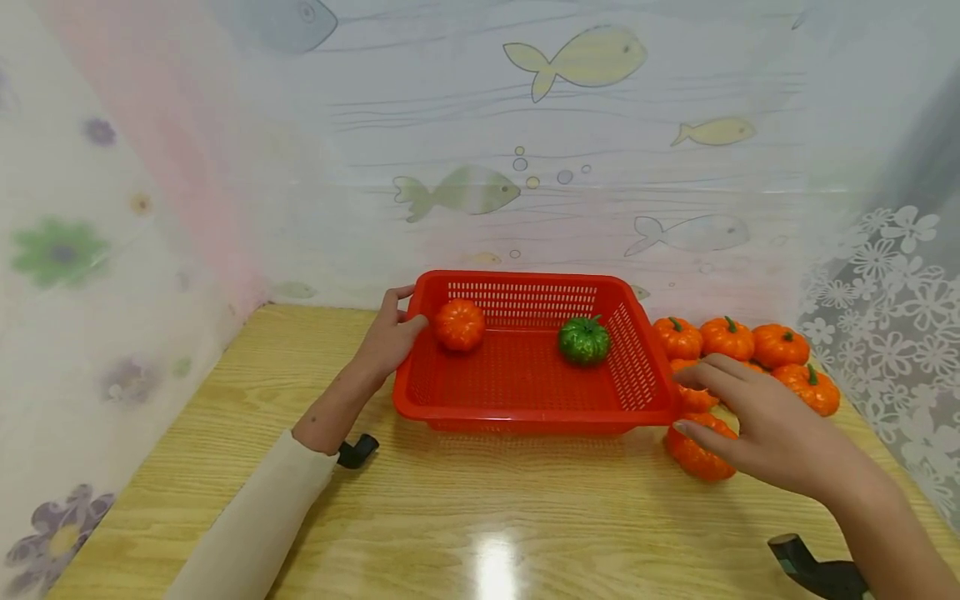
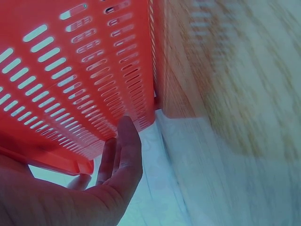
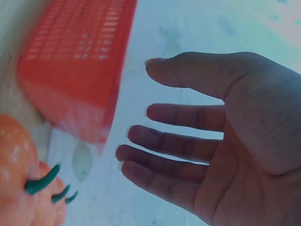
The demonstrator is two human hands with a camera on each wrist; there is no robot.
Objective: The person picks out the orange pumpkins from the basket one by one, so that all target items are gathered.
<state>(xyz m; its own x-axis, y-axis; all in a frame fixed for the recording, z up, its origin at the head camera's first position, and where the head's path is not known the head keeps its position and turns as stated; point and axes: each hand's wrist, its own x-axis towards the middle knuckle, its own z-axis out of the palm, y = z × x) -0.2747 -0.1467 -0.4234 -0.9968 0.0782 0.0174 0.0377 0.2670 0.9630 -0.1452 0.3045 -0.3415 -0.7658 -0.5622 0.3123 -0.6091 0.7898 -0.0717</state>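
Observation:
A red plastic basket with slotted walls stands on the table. In it lie a small orange pumpkin at the left and a green pumpkin toward the right. My left hand holds the basket's left rim, thumb at the top edge; in the left wrist view its fingers lie along the outer side wall. Over the orange pumpkins at the right, my right hand hovers with fingers spread and nothing in them. The right wrist view shows its bare palm beside the basket's corner.
Several orange pumpkins sit grouped on the wooden table to the right of the basket. Behind the basket hangs a pale curtain with fish. More printed sheeting bounds the left side, and floral lace the right.

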